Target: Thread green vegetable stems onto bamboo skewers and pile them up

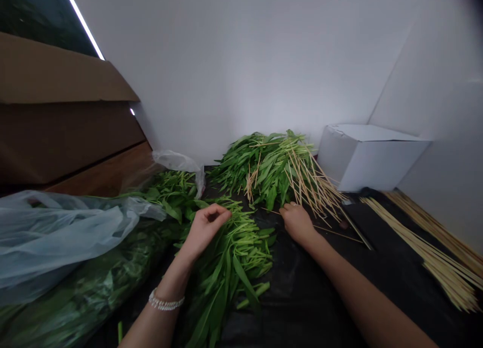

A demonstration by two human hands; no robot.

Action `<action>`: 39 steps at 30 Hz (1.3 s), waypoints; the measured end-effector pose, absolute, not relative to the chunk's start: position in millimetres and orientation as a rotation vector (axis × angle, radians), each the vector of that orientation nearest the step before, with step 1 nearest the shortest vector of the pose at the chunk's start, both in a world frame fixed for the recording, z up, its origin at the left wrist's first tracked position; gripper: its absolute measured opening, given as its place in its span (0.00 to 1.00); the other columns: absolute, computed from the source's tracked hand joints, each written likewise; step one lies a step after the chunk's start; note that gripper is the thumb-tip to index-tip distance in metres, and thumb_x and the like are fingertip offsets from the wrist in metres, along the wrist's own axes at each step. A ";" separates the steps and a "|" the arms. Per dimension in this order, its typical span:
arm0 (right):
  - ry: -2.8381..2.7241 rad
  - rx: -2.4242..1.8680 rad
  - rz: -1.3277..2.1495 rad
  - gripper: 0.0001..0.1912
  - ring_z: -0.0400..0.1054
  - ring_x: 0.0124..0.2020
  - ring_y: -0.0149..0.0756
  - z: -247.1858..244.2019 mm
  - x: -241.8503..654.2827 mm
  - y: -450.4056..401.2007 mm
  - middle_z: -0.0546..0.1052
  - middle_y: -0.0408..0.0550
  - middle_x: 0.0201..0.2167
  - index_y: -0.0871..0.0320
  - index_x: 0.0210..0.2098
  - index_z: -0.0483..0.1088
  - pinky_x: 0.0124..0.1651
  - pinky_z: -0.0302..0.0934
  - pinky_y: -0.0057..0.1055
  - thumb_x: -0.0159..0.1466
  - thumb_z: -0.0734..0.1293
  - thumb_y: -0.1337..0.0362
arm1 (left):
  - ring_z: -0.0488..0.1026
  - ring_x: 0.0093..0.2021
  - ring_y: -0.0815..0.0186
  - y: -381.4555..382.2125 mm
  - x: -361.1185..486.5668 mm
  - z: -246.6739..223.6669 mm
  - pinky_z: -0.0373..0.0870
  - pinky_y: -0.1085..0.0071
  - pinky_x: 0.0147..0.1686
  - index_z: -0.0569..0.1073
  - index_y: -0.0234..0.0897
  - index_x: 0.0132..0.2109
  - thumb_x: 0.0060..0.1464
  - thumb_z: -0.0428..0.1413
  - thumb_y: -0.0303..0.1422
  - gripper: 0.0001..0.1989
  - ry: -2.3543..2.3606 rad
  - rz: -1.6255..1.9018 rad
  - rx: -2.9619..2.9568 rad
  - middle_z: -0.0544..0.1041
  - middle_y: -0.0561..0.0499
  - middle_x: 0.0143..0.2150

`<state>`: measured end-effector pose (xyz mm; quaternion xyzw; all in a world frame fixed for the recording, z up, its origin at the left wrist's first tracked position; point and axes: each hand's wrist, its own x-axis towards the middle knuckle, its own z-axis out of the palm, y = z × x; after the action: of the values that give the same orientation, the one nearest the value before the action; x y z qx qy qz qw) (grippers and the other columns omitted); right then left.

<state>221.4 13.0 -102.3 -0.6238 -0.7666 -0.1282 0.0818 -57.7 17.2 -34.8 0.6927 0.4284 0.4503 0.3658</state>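
Long-leaved green stems (pixel 245 242) are lying by the left hand (pixel 206 227), curled, contents unclear; the right hand (pixel 297 221) is pinching a thin wooden stick (pixel 270 211), its tip risking snagging far leaves (pixel 239 162).

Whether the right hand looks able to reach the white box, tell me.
Probably, by going around: fanned sticks lie between the right hand and the white box, but the box's near side looks uncovered.

Translucent crinkled plastic bag (pixel 64 237), matt brown cardboard box (pixel 64 81), smooth pale wooden sticks (pixel 426 252)
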 end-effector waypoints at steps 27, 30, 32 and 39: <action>-1.971 -1.128 -0.514 0.14 0.70 0.35 0.33 -77.3 190.1 -17.6 0.75 0.50 0.32 0.62 0.50 0.69 0.39 0.61 0.27 0.70 0.55 0.68 | 0.71 0.36 0.67 16.3 -59.9 -29.9 0.68 0.71 0.37 0.76 0.38 0.29 0.43 0.67 0.45 0.15 0.579 1.330 1.286 0.74 0.51 0.36; -1.968 -1.026 -0.547 0.15 0.70 0.32 0.32 -79.3 184.3 -20.0 0.76 0.50 0.30 0.63 0.51 0.69 0.37 0.62 0.27 0.70 0.56 0.70 | 0.65 0.24 0.74 22.9 -61.8 -32.9 0.63 0.78 0.25 0.75 0.38 0.30 0.38 0.69 0.44 0.17 0.584 1.393 0.982 0.71 0.57 0.24; -1.967 -0.976 -0.567 0.15 0.69 0.31 0.32 -80.7 180.8 -21.3 0.76 0.49 0.29 0.64 0.51 0.69 0.35 0.61 0.27 0.69 0.56 0.71 | 0.66 0.22 0.75 23.8 -58.9 -35.1 0.64 0.79 0.24 0.76 0.37 0.32 0.35 0.71 0.40 0.18 0.703 1.356 0.929 0.74 0.57 0.23; -1.978 -0.920 -0.606 0.19 0.69 0.29 0.31 -79.9 177.7 -26.6 0.76 0.48 0.29 0.63 0.55 0.67 0.32 0.60 0.27 0.67 0.57 0.73 | 0.76 0.30 0.72 17.1 -46.5 -40.6 0.71 0.78 0.35 0.81 0.33 0.38 0.36 0.71 0.31 0.18 0.763 1.193 0.916 0.82 0.48 0.33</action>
<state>177.7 -26.6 -79.9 -0.3677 -0.7909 -0.2423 0.4249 -46.5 17.1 -40.6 0.4058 0.3377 0.5283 0.6649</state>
